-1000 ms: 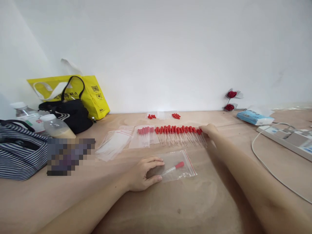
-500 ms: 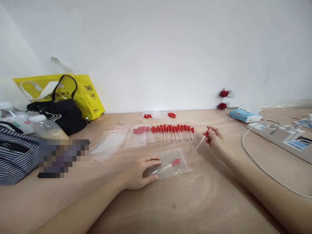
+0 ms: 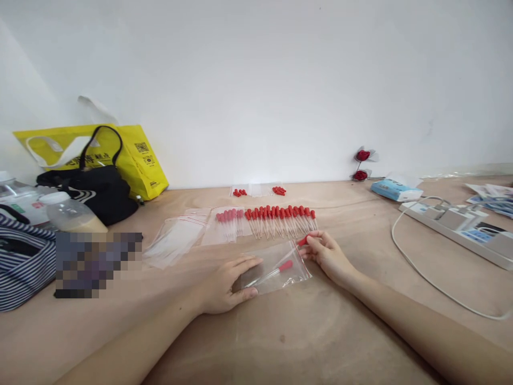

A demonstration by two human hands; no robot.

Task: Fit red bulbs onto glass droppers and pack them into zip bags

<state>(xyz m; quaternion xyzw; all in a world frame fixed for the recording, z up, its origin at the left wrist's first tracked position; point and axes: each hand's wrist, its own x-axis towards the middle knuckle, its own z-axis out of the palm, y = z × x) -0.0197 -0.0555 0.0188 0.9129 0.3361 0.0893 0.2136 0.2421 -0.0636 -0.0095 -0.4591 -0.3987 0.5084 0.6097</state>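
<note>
A clear zip bag (image 3: pixel 266 260) lies flat with one red-bulbed dropper (image 3: pixel 285 265) inside, its glass tube slanting down to the left. My left hand (image 3: pixel 228 283) rests on the bag's left end, thumb and fingers apart. At the bag's right, zip edge, my right hand (image 3: pixel 323 254) pinches a second dropper by its red bulb (image 3: pixel 303 240); its tube is hard to make out. Just beyond, a row of droppers (image 3: pixel 280 213) lies with bulbs pointing away. Several more droppers (image 3: pixel 229 218) show through a bag at the row's left.
A fan of flat zip bags (image 3: pixel 172 238) lies left of the droppers. Small red bulbs (image 3: pixel 279 190) lie in bags by the wall. A yellow bag (image 3: pixel 148 171), black bag (image 3: pixel 96 195) and bottle (image 3: pixel 74 214) stand left. Right are a tissue pack (image 3: pixel 395 189), power strip (image 3: pixel 484 243) and cable (image 3: pixel 417 286).
My right hand has moved left with the dropper, from beyond the row's right end to the bag's zip edge. My left hand stays on the bag. The view has shifted slightly.
</note>
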